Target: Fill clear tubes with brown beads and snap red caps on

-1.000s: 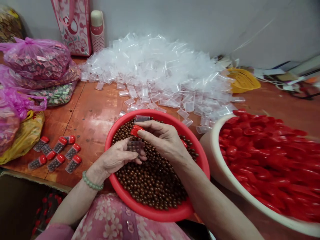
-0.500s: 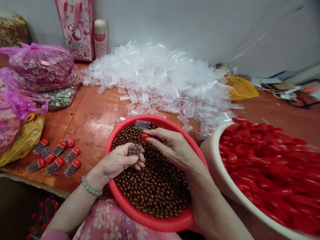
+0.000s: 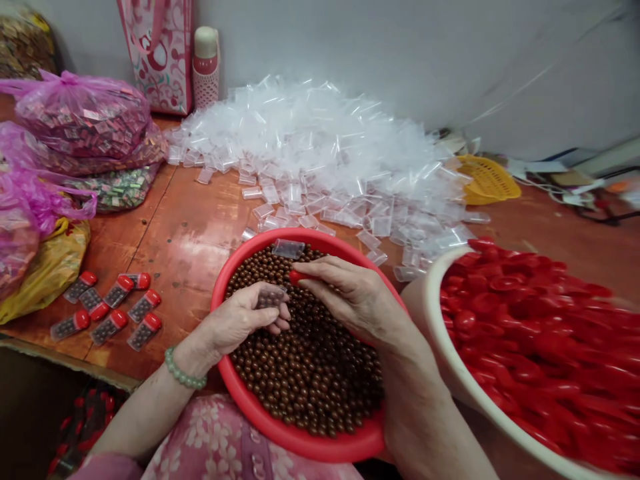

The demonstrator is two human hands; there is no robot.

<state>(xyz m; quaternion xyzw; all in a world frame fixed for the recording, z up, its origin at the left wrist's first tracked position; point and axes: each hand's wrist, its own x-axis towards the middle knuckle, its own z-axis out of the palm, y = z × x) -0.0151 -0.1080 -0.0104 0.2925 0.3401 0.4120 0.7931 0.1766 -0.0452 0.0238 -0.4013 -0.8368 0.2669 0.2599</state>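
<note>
Left fingers (image 3: 283, 325) hold clear case (image 3: 270, 297), long axis rightward.

Reddish table (image 3: 185, 233) beneath clear plastic cases (image 3: 320, 153), red-capped containers (image 3: 119, 291), bags (image 3: 117, 190), yellow basket (image 3: 493, 181).

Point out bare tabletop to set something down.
Bare: the tabletop between the red-capped containers and the red basin; another patch behind the white tub, right of the yellow basket. Crowded: the back, under the clear plastic pile; the left, under the bags; above the basin, where the left hand and right hand are.
</note>
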